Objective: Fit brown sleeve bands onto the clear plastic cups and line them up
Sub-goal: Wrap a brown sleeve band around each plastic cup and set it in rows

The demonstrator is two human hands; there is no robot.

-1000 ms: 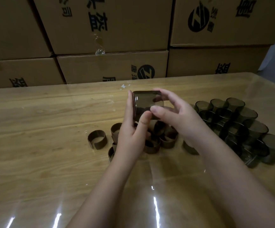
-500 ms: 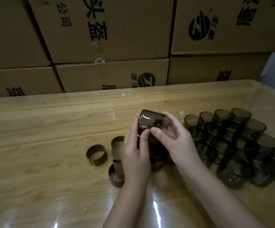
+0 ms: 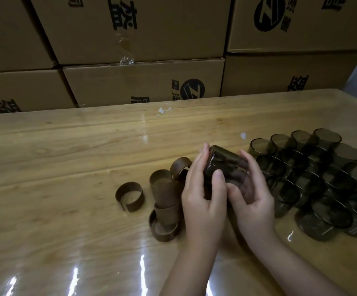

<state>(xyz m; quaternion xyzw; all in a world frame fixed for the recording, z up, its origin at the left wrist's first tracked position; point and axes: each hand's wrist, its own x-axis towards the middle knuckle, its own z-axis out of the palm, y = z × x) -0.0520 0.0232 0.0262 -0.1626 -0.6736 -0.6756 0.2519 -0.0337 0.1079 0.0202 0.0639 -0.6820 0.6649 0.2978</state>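
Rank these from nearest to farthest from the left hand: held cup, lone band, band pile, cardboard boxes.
1. held cup, gripped by the left hand
2. band pile, just left of it
3. lone band, farther left
4. cardboard boxes, at the back

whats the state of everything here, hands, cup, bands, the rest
held cup, tilted, lifted between both hands
left hand, grips the held cup
right hand, grips the held cup
lone band, lying apart, split open
band pile, loose, heaped beside the left hand
cup rows, standing packed together on the right
boxes, closed, stacked behind
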